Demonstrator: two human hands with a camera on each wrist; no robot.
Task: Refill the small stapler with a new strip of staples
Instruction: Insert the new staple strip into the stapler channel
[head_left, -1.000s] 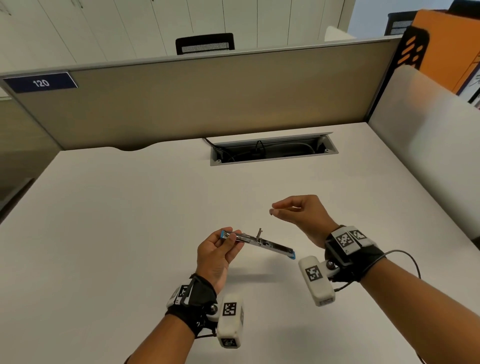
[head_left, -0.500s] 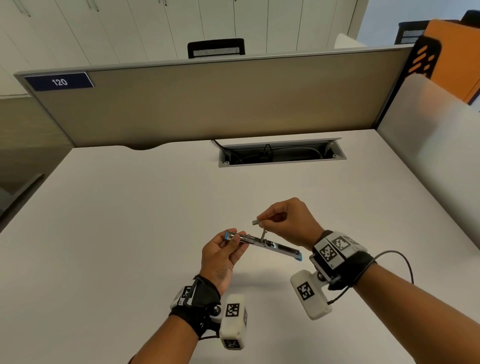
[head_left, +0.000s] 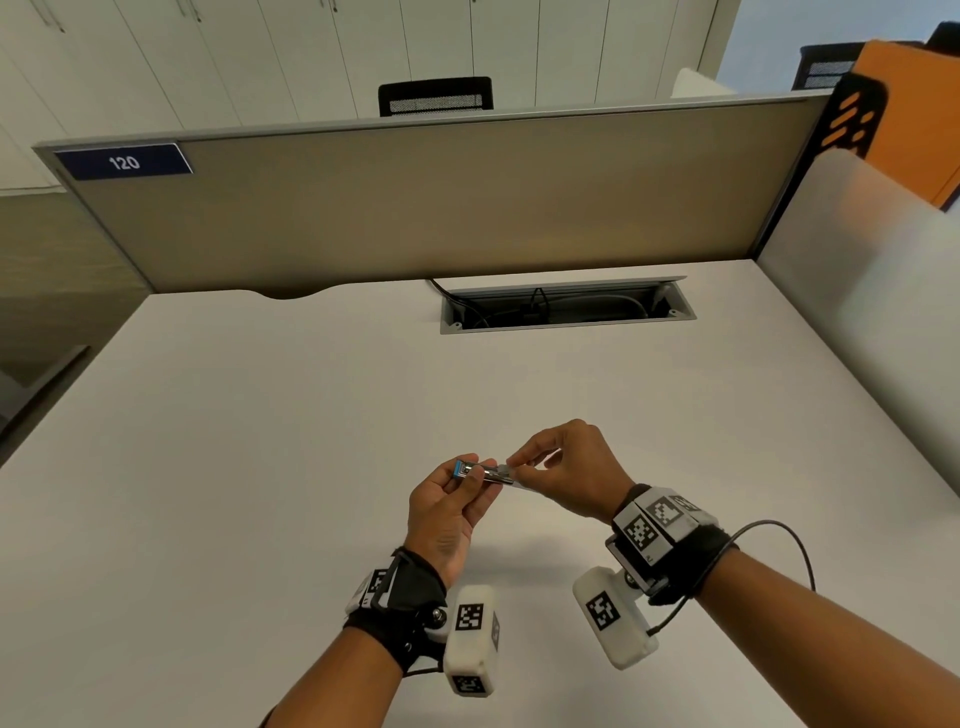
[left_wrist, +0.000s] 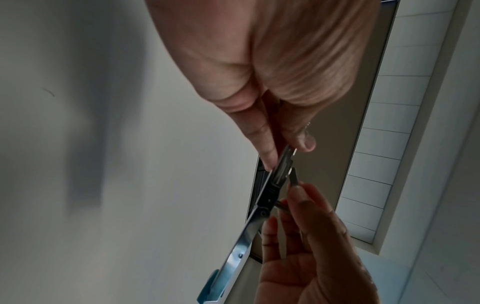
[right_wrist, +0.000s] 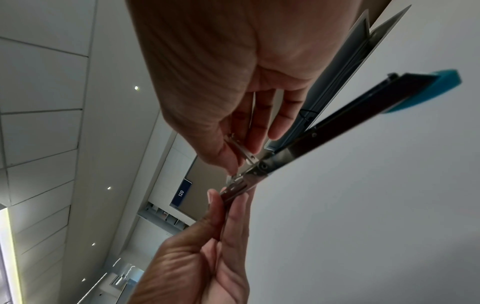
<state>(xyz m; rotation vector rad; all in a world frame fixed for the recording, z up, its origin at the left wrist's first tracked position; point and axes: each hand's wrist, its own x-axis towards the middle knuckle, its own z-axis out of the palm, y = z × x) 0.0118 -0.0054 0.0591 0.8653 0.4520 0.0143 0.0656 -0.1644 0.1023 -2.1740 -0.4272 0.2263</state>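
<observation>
Metal and blue plastic make up the small stapler (head_left: 480, 473), which the head view shows held above the white desk (head_left: 260, 467), spread open into one long bar. The left hand (head_left: 447, 512) pinches its far end between thumb and fingertips, the blue tip just past them. The right hand (head_left: 563, 475) pinches a short staple strip (head_left: 511, 462) against the bar's middle, beside the left fingertips.

From the left wrist, the left hand (left_wrist: 259, 72) grips the stapler (left_wrist: 262, 203) with thumb and forefinger; the right hand (left_wrist: 311, 246), fingers curled, holds the staple strip (left_wrist: 294, 178) just beside the hinge.

From the right wrist, the right hand (right_wrist: 233, 82) pinches the staple strip (right_wrist: 240, 149) touching the hinge of the stapler (right_wrist: 337, 131); the left hand (right_wrist: 202, 257) clamps the bar below.
</observation>
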